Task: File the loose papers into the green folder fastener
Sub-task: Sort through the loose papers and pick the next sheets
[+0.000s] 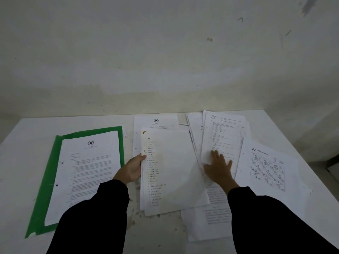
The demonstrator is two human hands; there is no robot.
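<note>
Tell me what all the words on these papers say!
No text here can be read.
Page on the green folder: star emblem, text blurred.
List sheet held by the left hand: too small.
Stack under the right hand: blurred.
Picture sheet: heading blurred.

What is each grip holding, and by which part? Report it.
The left grip pinches the list papers by their left edge. The right grip holds nothing; it lies flat on the right paper pile.

Dim, soft focus, wide-angle edge distortion
</note>
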